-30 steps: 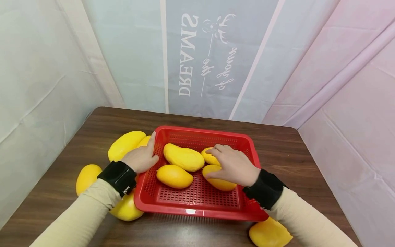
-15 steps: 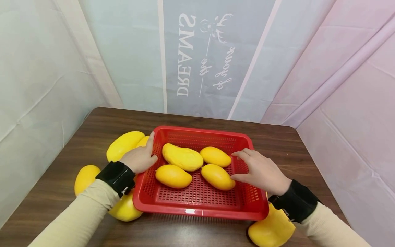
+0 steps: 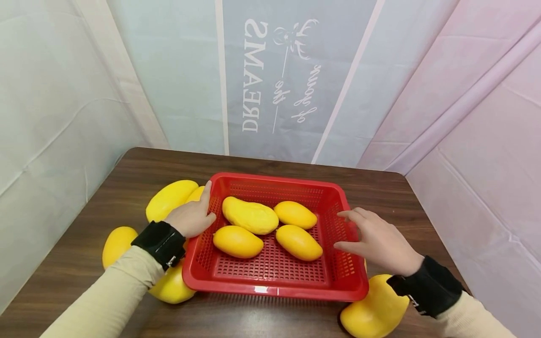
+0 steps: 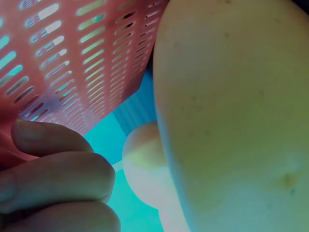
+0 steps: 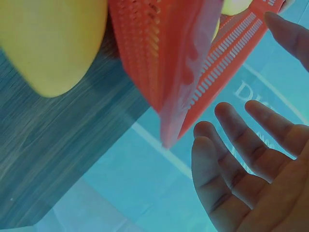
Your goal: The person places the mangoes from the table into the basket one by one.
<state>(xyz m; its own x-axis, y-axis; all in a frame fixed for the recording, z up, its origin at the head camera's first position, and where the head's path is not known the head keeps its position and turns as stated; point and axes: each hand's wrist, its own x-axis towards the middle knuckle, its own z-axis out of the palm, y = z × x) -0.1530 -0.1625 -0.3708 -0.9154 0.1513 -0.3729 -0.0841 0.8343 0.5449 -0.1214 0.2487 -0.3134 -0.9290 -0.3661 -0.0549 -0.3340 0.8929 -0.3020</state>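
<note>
A red perforated plastic basket (image 3: 296,292) stands on the table with several yellow mangoes in it, the most crooked being the mango (image 3: 250,215) at the back left. My left hand (image 3: 192,218) grips the basket's left rim, thumb on the inner side and index finger stretched along the edge. In the left wrist view its other fingers (image 4: 58,176) curl below the rim, against the perforated wall. My right hand (image 3: 382,241) hovers over the right rim, fingers spread and bent a little, holding nothing; the right wrist view shows its fingers (image 5: 241,128) apart from the basket.
Loose mangoes lie left of the basket, among them one mango (image 3: 171,199) behind my left hand and another mango (image 3: 118,244) near my forearm. A mango (image 3: 374,310) sits by the front right corner. A printed cloth (image 3: 270,94) hangs behind the wooden table (image 3: 380,192).
My right hand has drawn back to the right, from over the mangoes inside the basket to its right rim, uncovering the right-hand mangoes. My left hand stays in place.
</note>
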